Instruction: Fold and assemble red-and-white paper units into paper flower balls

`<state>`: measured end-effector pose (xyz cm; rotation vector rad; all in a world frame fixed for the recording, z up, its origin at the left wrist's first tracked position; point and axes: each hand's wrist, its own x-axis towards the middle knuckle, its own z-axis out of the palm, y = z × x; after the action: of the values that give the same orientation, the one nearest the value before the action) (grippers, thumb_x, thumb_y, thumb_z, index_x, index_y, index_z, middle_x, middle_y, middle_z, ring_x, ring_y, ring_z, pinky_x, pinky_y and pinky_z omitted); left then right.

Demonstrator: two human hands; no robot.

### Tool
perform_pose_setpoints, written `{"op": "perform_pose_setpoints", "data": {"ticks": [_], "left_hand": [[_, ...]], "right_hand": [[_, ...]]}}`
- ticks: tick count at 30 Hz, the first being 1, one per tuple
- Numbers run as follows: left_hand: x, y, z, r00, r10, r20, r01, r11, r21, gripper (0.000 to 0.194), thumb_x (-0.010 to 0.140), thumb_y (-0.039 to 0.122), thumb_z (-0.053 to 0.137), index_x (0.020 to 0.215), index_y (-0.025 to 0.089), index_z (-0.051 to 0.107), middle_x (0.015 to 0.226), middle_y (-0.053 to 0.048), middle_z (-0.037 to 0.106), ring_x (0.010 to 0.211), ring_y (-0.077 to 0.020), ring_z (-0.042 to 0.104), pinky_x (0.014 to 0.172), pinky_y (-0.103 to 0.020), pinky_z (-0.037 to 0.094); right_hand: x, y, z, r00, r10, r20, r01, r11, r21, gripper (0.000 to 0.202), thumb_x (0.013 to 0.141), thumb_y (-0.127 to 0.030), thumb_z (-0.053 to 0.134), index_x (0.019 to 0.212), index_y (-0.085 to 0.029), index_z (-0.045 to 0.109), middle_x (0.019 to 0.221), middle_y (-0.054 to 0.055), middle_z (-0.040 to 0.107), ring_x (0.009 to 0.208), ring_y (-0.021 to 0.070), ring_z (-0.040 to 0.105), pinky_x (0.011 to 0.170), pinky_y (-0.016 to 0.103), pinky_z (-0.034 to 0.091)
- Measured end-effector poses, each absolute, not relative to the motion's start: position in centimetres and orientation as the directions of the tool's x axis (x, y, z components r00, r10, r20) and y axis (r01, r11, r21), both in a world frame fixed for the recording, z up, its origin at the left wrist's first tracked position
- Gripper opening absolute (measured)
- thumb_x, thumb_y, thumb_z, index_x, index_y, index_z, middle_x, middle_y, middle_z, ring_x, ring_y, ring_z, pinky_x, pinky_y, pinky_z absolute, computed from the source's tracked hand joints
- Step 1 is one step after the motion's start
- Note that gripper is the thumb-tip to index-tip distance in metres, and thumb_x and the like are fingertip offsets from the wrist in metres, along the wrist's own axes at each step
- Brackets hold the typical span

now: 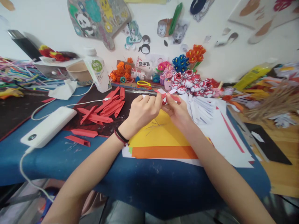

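Between my two hands is a red and white folded paper piece point(174, 97), held above the yellow paper point(173, 133). My left hand point(144, 109) is closed, its thumb and forefinger pinching the piece's left side. Thumb and fingers of my right hand point(178, 110) grip it from the right. Part of the piece is hidden behind the fingers. Folded red paper strips point(109, 107) lie in a loose pile to the left of my left hand. White folded paper strips point(201, 109) are spread just right of my right hand.
A white power bank point(49, 126) with cables lies at left, near a white bottle point(97, 70). Finished red and white paper flowers point(189, 82) stand behind my hands. Orange flowers point(121, 71) are farther left. Brown sticks point(275, 96) and a black board point(266, 143) lie at right.
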<state>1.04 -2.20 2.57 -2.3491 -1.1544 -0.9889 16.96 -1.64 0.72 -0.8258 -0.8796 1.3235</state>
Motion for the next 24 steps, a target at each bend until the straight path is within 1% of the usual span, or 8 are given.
{"op": "perform_pose_setpoints", "data": {"ticks": [3,7,11,14,16,18,20,24], "left_hand": [[1.0,-2.4,2.9,0.439,0.586,0.68,0.777,-0.628,0.04,0.048,0.11,0.032,0.028,0.114,0.013,0.072,0.07,-0.009,0.063,0.062,-0.0186,0.054,0.06,-0.037,0.027],[1.1,-2.7,3.2,0.403,0.599,0.692,0.761,-0.639,0.11,0.046,0.11,0.031,0.028,0.108,0.016,0.071,0.071,-0.007,0.059,0.058,-0.0168,0.048,0.059,-0.038,0.023],[1.0,-2.7,3.3,0.358,0.627,0.692,0.755,-0.63,0.181,0.045,0.11,0.031,0.028,0.094,0.017,0.068,0.067,-0.005,0.054,0.055,-0.0157,0.044,0.059,-0.037,0.021],[0.6,-2.3,3.4,0.276,0.64,0.718,0.778,-0.587,0.224,0.042,0.109,0.03,0.03,0.086,0.018,0.064,0.067,-0.005,0.054,0.054,-0.015,0.043,0.059,-0.037,0.02],[0.2,-1.9,3.4,0.243,0.62,0.746,0.808,-0.555,0.198,0.038,0.108,0.028,0.034,0.087,0.018,0.065,0.068,-0.005,0.057,0.055,-0.0152,0.045,0.058,-0.036,0.02],[-0.3,-1.4,3.3,0.231,0.6,0.766,0.833,-0.529,0.163,0.034,0.107,0.026,0.037,0.091,0.019,0.066,0.071,-0.006,0.061,0.057,-0.0159,0.048,0.059,-0.036,0.021],[-0.7,-1.0,3.2,0.228,0.582,0.781,0.843,-0.519,0.141,0.032,0.107,0.025,0.039,0.093,0.019,0.067,0.073,-0.007,0.063,0.058,-0.0161,0.051,0.059,-0.035,0.022],[-1.0,-0.7,2.9,0.3,0.569,0.766,0.864,-0.502,0.034,0.028,0.107,0.026,0.043,0.095,0.018,0.068,0.077,-0.007,0.068,0.06,-0.0157,0.054,0.06,-0.035,0.023]], "right_hand": [[16.4,-2.1,0.9,0.034,0.998,0.046,-0.425,0.055,-0.904,0.053,0.063,-0.052,0.093,0.079,-0.024,0.05,0.08,-0.005,0.067,0.076,0.0119,0.068,0.08,0.03,0.064],[16.0,-2.6,1.0,0.06,0.996,0.064,-0.394,0.082,-0.916,0.051,0.067,-0.053,0.09,0.08,-0.024,0.05,0.079,-0.005,0.067,0.076,0.0118,0.069,0.076,0.029,0.063],[15.7,-2.7,0.8,0.035,0.998,0.056,-0.371,0.065,-0.926,0.047,0.069,-0.055,0.089,0.086,-0.024,0.057,0.08,-0.005,0.07,0.075,0.0121,0.071,0.08,0.03,0.064],[15.8,-2.6,1.0,-0.018,0.998,0.053,-0.386,0.042,-0.922,0.051,0.065,-0.054,0.092,0.094,-0.026,0.061,0.083,-0.004,0.074,0.075,0.0141,0.075,0.086,0.034,0.064],[16.4,-2.5,1.4,-0.079,0.995,0.053,-0.371,0.019,-0.929,0.053,0.063,-0.053,0.094,0.098,-0.026,0.063,0.089,-0.002,0.077,0.08,0.0173,0.078,0.089,0.036,0.064],[17.6,-2.3,1.9,-0.179,0.984,0.018,-0.264,-0.03,-0.964,0.052,0.074,-0.064,0.084,0.105,-0.027,0.066,0.096,0.003,0.079,0.085,0.0214,0.079,0.086,0.038,0.064],[18.9,-2.1,2.2,-0.256,0.966,-0.02,-0.131,-0.055,-0.99,0.06,0.08,-0.076,0.07,0.116,-0.027,0.069,0.1,0.008,0.08,0.09,0.0252,0.078,0.085,0.041,0.063],[20.3,-1.7,2.2,-0.237,0.97,0.062,-0.065,0.048,-0.997,0.061,0.084,-0.078,0.063,0.12,-0.03,0.071,0.126,0.007,0.075,0.112,0.0249,0.072,0.094,0.039,0.059]]}}
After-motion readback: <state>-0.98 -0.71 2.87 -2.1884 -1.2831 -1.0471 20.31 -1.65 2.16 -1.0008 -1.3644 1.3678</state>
